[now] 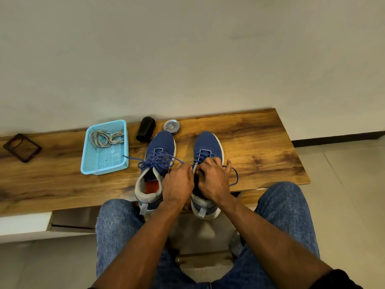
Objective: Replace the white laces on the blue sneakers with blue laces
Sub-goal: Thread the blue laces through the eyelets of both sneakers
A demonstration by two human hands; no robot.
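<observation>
— Sneakers first: where are they, and which one is in hand?

— Both blue knit sneakers with white soles stand side by side on the brown wood-grain bench (250,142), toes to the wall, heels hanging over the near edge. The left sneaker (155,170) is already threaded and tied with a round blue cord lace (158,161), one end trailing toward the basket. The right sneaker (206,161) is under both hands.

— And the hands?

— The left hand (178,183) is curled at the right sneaker's inner collar, fingertips pinching near the top eyelets, I judge to steady the soft upper or hold one lace end; I cannot tell which. The right hand (214,179) is closed on the other blue lace (234,176), which loops out past its knuckles. The heels toward the person probably keep the eyelets within reach.

— Old laces?

— The pale, flattish white laces (105,138) lie coiled in the light-blue perforated plastic basket (91,163), just left of the sneakers, out of the way.

— Anything else?

— A black oblong brush-like object (145,128) and a round metal tin (171,126) behind the toes; a dark square frame (21,147) far left.
</observation>
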